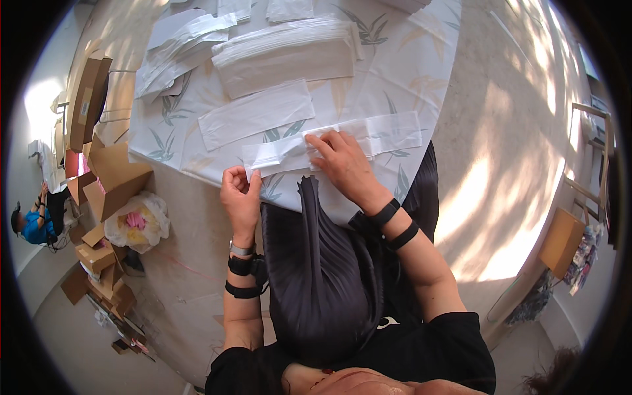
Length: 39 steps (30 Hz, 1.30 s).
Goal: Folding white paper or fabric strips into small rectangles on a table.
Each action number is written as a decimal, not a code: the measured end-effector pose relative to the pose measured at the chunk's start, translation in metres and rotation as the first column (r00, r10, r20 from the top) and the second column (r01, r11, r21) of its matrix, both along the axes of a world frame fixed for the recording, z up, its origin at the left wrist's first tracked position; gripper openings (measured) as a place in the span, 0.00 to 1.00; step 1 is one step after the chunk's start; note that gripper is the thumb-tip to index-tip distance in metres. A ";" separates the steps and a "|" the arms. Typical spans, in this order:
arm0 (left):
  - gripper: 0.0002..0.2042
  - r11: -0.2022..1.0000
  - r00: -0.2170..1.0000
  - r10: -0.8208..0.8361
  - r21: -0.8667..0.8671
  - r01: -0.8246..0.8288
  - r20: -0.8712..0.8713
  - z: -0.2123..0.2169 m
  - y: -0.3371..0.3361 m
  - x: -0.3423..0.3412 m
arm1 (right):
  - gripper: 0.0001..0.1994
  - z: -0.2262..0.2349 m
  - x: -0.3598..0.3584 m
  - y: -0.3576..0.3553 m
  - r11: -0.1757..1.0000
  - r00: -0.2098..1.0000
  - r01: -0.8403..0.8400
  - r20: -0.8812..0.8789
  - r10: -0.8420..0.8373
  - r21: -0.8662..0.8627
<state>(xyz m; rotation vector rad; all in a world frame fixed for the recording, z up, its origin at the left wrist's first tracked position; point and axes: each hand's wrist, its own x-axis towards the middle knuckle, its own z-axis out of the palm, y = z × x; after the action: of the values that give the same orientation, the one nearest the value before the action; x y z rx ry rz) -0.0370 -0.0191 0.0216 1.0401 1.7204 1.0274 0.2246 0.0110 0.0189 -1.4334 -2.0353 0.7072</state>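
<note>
Near the front edge of the table, a thin, translucent white folded strip lies across the cloth, creased in the middle. My left hand pinches its left end between thumb and curled fingers. On the strip's middle rests my right hand, fingers bent and gripping a fold there; the fingertips partly hide what they hold. The strip's right part stretches flat beyond that hand. Just behind it lies a flat white rectangular piece, touched by neither hand.
A thick stack of white pieces stands farther back, with a loose pile to its left. Leaf-patterned cloth covers the table. Cardboard boxes and a plastic bag sit at left, where another person is visible.
</note>
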 end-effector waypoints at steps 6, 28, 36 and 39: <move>0.09 0.997 0.996 -0.074 -0.013 0.075 0.049 0.022 0.004 -0.006 | 0.27 -0.002 -0.002 -0.001 1.000 0.999 0.021 0.033 -0.021 -0.004; 0.08 0.838 0.687 -0.370 -0.095 0.538 0.626 0.065 0.060 0.068 | 0.27 -0.010 0.001 -0.001 0.999 0.995 -0.007 0.099 0.004 0.031; 0.09 0.793 0.674 -0.464 -0.070 0.605 0.575 0.054 0.068 0.083 | 0.29 0.026 0.039 -0.015 0.970 0.950 0.121 -0.259 -0.175 -0.210; 0.09 0.756 0.657 -0.496 -0.089 0.648 0.568 0.045 0.072 0.089 | 0.25 0.027 0.055 -0.020 0.901 0.864 0.176 -0.376 -0.334 -0.396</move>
<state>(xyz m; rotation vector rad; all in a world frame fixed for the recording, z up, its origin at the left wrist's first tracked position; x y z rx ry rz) 0.0520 0.0526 0.0668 0.9219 0.9421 0.5344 0.2794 -0.0089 0.0457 -1.5325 -1.3829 1.1953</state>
